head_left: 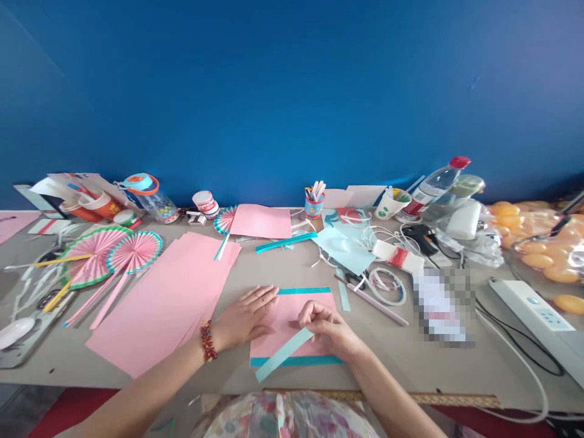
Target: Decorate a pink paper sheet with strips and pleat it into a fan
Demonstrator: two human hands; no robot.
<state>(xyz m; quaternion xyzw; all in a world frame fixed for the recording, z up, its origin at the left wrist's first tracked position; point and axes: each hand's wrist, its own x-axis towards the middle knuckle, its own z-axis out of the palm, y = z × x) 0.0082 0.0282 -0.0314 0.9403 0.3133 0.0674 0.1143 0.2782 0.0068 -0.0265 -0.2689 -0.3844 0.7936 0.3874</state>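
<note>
Pink sheet (pixel 286 319) sits near front edge of table (pixel 396 366); open room stretches right toward power strip (pixel 524 298). Pale blue strip (pixel 283 358) over sheet, long axis slanting, free end pointing near-left; right hand (pixel 331 331) pinches other end. Left hand (pixel 244 316) flat on sheet, apart from right.

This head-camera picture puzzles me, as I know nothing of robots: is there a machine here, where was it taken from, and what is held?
There is no machine: these are a person's own bare hands, filmed by one camera worn on the head, looking forward and down. The left hand lies flat on the rectangular pink paper sheet with teal bands. The right hand pinches one end of a narrow pale blue-green paper strip. Around them on the grey tabletop lie large pink paper sheets and round pleated pink paper fans to the left, and a long white power strip to the right.
</note>
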